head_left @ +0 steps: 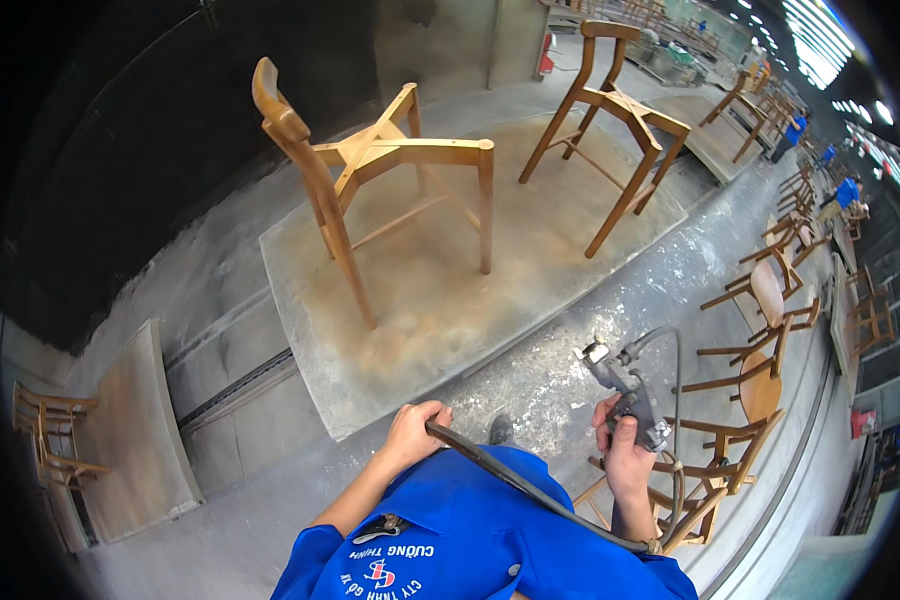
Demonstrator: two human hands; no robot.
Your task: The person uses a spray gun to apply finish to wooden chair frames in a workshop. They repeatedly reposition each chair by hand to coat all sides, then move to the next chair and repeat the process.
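Note:
My right hand (625, 455) is wrapped round the handle of a grey spray gun (630, 388), whose nozzle points away and to the left. In my closed left hand (415, 432) is a dark air hose (510, 475), which runs across my front toward the gun side. Ahead of my hands, a seatless wooden chair frame (400, 150) stands on a stained flat board (370, 380). Farther right on that board is a second chair frame (620, 110), darker brown on its legs. Neither hand touches the chairs.
Several brown chairs (760, 385) line the floor along my right side. At the far left, another board (135, 440) stands beside more chair frames (55, 430). A dark wall (170, 130) rises behind the board. Co-workers in blue (848, 192) are far off at the right.

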